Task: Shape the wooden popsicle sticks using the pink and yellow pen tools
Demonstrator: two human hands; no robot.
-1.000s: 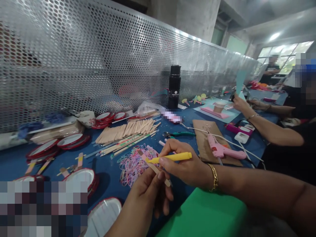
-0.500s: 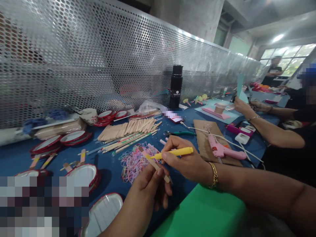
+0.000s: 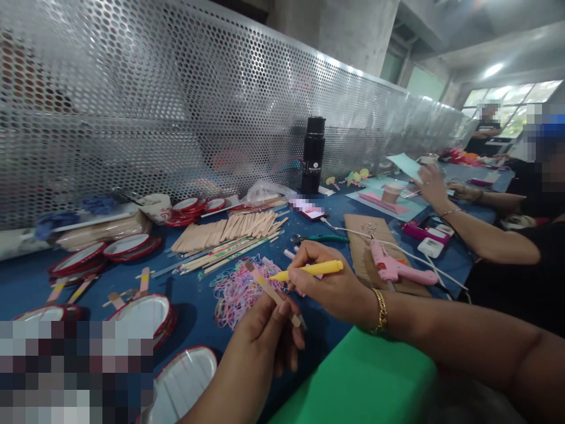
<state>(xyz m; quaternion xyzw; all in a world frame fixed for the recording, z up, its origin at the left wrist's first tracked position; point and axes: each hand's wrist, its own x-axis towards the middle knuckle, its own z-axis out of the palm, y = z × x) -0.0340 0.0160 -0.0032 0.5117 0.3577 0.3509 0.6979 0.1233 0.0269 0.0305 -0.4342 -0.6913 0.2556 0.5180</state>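
Note:
Between the thumb and fingers of my left hand (image 3: 269, 335) is a flat wooden craft stick (image 3: 261, 281), tilted, with a brown tip and a pinkish band beside it. My right hand (image 3: 324, 282) grips a yellow marker (image 3: 318, 269) like a pen, its tip close to the stick's coloured end; I cannot tell whether it touches. A tangled heap of pastel rubber bands (image 3: 229, 300) lies just behind the stick. Beyond it sit a pile of plain craft sticks (image 3: 220, 229) and thin bamboo sticks (image 3: 238, 256). A green box-like surface (image 3: 357, 377) is below my right forearm.
Round red-rimmed lids (image 3: 143, 315) stand along the left. A pink glue gun (image 3: 395, 265) with its cable rests on cardboard (image 3: 359, 227) at right, near pliers (image 3: 324, 238). A black bottle (image 3: 312, 159) stands by the perforated metal screen (image 3: 198, 106). A co-worker's hand (image 3: 430, 182) is at the far right.
The marker's tip has shifted slightly off the stick's yellow spot toward its right edge. The co-worker's light-blue sheet has swung down from upright to slanting. My hands stay nearly in place.

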